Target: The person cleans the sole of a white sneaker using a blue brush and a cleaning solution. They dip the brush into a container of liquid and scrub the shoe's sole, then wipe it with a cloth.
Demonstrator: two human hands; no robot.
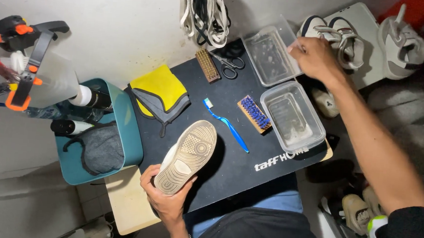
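Left hand [166, 200], bottom centre: grip closed around shoe [188, 156], sole up, heel over near tabletop [228, 172] edge. Right hand [316, 56], upper right: fingertips pinching far tub [272, 56] at rim. Near tub [292, 115] just beside blue-bristled brush [254, 114]; both tubs' contents indistinct. Bare strip right of toothbrush [225, 123]. Teal bin [122, 127], left: grey cloth, bottles, partly hidden.

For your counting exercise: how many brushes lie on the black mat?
3. A brown-bristled brush lies beside the scissors, a blue toothbrush at mid-mat, and a blue-bristled wooden brush beside the nearer clear tub. None appear hidden.
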